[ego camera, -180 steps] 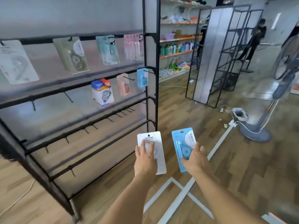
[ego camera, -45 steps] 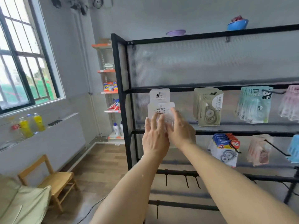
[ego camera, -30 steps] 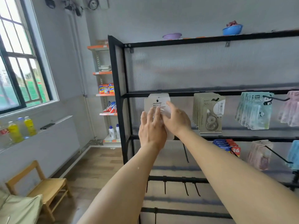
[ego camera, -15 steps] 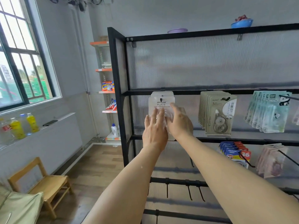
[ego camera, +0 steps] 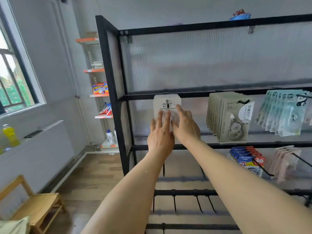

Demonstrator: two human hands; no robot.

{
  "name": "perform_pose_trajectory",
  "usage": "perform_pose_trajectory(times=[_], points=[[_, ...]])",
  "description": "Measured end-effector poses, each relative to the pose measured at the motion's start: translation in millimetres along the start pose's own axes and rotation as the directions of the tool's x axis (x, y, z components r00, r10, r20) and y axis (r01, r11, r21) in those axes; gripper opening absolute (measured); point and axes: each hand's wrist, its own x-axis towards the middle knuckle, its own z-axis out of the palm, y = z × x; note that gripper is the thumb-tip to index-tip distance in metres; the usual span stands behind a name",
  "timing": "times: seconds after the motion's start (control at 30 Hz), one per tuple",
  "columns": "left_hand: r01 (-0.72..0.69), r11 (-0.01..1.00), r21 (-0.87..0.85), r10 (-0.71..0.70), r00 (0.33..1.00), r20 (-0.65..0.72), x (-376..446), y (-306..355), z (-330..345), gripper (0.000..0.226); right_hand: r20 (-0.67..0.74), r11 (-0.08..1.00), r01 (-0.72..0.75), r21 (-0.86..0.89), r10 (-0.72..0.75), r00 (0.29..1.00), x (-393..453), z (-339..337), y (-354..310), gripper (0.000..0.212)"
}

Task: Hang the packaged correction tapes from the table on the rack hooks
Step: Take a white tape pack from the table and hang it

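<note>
Flanking the white pack [ego camera: 167, 103], beige packs [ego camera: 233, 119] hang beside both hands [ego camera: 173, 130].

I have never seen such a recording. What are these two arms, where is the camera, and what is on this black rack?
There is no machine here. The camera sits on a person's head and looks forward, so the arms are the person's own. The left hand and right hand, fingers straight, rest against a white packet that hangs on a hook of the black rack. Neither hand grips it. To the right hang beige packets and green packets; below them, blue packets.
</note>
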Motion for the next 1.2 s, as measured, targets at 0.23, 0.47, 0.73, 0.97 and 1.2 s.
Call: perform_pose_trajectory(times=[0.23,0.47,0.73,0.97,1.2], points=[[0.030,0.997,0.074,-0.030,1.000,0.007,-15.5,1.5,4.0,0.073,0.071,0.996,0.054,-0.074,-0.049,0.996,-13.5,-6.2,11.1,0.066],[0.181,0.965,0.191,-0.199,0.977,0.076,-74.8,3.6,17.8,0.066,0.228,0.952,0.219,-0.213,-0.169,0.959,-58.6,-8.9,34.7,0.068],[0.416,0.871,0.261,-0.457,0.881,0.124,-180.6,-7.7,27.4,0.065,0.492,0.909,0.400,-0.117,-0.297,0.818,-144.3,10.4,50.1,0.069],[0.620,0.682,0.388,-0.706,0.697,0.128,-293.7,-32.9,5.3,0.071,0.688,0.823,0.566,0.034,-0.430,0.584,-232.2,38.5,24.2,0.069],[0.776,0.472,0.418,-0.858,0.514,0.015,-394.4,-64.2,-48.8,0.071,0.743,0.697,0.683,0.218,-0.572,0.346,-309.8,54.5,-47.1,0.069]])
